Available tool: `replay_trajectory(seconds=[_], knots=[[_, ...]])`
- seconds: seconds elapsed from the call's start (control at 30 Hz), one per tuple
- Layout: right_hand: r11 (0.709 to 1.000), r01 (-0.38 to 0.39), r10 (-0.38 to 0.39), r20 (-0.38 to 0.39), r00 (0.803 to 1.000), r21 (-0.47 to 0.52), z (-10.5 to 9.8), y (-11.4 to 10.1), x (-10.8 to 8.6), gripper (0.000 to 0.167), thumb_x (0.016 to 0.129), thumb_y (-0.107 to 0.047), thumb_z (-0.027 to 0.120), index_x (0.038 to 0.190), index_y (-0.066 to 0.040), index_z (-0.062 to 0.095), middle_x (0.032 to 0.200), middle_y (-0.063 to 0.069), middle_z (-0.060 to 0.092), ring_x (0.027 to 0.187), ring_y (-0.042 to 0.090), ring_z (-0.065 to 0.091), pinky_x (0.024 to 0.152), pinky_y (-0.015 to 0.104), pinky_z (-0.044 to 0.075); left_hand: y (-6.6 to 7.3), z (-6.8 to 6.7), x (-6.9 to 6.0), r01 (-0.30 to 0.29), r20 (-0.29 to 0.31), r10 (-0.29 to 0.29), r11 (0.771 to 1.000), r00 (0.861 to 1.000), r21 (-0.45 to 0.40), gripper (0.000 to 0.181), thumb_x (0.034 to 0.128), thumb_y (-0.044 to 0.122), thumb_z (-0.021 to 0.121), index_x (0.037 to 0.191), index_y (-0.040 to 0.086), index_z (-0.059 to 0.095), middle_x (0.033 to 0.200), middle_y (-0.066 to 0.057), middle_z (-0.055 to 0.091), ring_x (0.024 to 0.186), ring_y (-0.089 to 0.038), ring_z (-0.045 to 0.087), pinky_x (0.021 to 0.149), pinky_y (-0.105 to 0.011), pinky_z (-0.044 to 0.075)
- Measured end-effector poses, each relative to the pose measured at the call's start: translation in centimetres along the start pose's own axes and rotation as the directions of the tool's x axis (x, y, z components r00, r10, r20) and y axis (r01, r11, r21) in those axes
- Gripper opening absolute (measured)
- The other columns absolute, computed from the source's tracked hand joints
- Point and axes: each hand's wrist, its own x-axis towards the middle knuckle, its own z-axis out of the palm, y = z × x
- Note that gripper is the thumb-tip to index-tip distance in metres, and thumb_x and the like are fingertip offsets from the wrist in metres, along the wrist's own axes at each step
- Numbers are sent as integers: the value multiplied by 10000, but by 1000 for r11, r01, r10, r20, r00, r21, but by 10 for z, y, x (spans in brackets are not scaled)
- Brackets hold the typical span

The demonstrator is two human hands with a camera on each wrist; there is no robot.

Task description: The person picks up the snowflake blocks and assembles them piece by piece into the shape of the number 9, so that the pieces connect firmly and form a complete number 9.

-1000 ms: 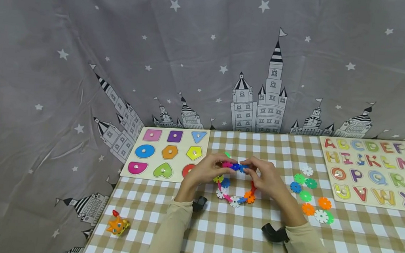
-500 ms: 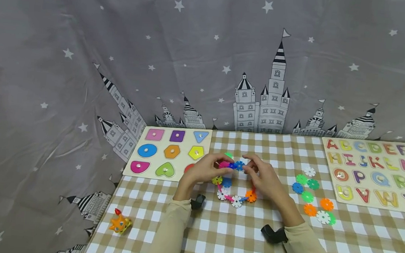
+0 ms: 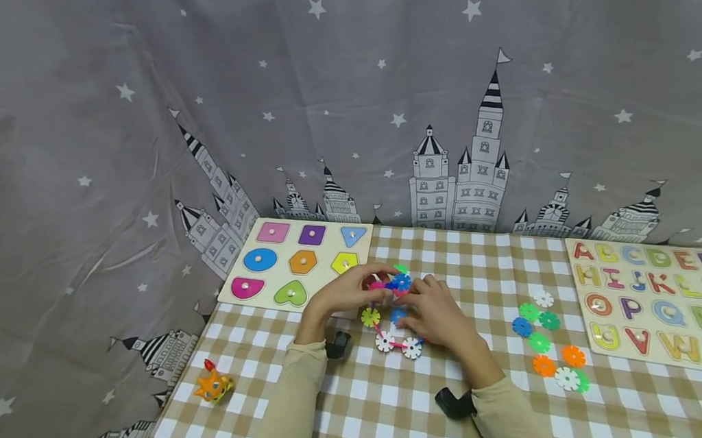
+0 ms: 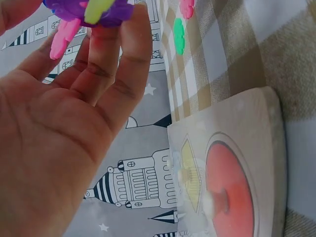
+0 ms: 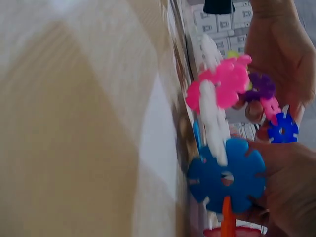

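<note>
Right grip (image 3: 438, 312) has moved nearer the left grip (image 3: 347, 290), which pinches linked discs (image 4: 118, 16) — right's hold, I can't tell.

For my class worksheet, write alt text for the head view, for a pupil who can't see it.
A person's left hand and right hand hold a chain of colourful notched discs over a checked tablecloth. Loose discs lie to the right, near a letter board; a shape board sits at left.

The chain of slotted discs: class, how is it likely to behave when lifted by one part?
The chain is probably light, as its discs look thin and plastic. It may sag or twist, being many small pieces. Tugging could pull it apart, since the pieces slot together only near their edges.
</note>
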Motion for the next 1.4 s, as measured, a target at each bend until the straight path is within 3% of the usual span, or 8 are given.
replay_trajectory(seconds=[0.27,0.43,0.6,0.73,0.87,1.07,1.2,1.4], knots=[[999,-32,32,20,999,1,1,-2,0,266,753,-291,847,883,-132,678,908,-4,574,878,198,454,830,409,367,-1,1,3,-33,-14,34,999,999,27,352,929,173,595,1254,38,612,1176,-132,623,884,-176,570,793,-257,502],[997,-51,54,-58,997,64,-1,2,0,230,789,-200,820,841,-161,599,804,-54,578,812,168,457,828,392,359,-3,2,3,-25,-29,26,999,999,27,344,925,165,594,1244,37,614,1209,-138,616,909,-180,569,829,-263,502],[965,-128,166,-155,974,228,-10,10,-7,162,844,-160,767,836,-148,606,703,-65,560,667,94,453,702,292,389,-2,3,6,-24,-40,26,999,999,46,340,932,181,600,1239,36,618,1198,-137,630,901,-183,584,833,-274,505],[879,-148,255,-187,949,453,-17,17,-14,128,887,-91,716,951,-59,609,726,14,599,615,88,487,574,226,424,0,7,8,14,-43,-13,1000,999,21,297,948,249,621,1192,81,644,1187,-103,623,876,-180,602,810,-269,517],[772,-147,309,-162,937,619,-20,21,-17,229,922,-45,659,1143,-7,611,805,91,653,649,156,557,600,206,459,2,10,10,30,-40,-31,999,999,-13,265,954,282,629,1149,105,658,1184,-91,604,850,-180,609,783,-271,523],[631,-207,374,-59,926,748,-25,21,-17,278,943,-72,638,1210,6,631,879,163,658,687,247,590,603,227,487,3,11,10,21,-45,-22,999,999,-26,255,958,251,621,1162,105,660,1190,-102,606,833,-179,621,773,-275,529],[531,-235,394,8,919,814,-29,21,-17,325,946,-102,642,1241,32,610,929,202,648,717,217,599,637,231,493,5,11,10,1,-52,-1,1000,999,-7,257,959,214,614,1187,104,659,1191,-110,617,844,-196,622,775,-262,524],[421,-288,440,84,894,860,-29,22,-16,374,952,-142,643,1271,45,589,893,66,691,824,172,655,780,153,506,9,10,10,-30,-46,29,1000,999,-7,265,960,212,624,1186,77,659,1176,-132,626,843,-238,632,767,-268,532]])
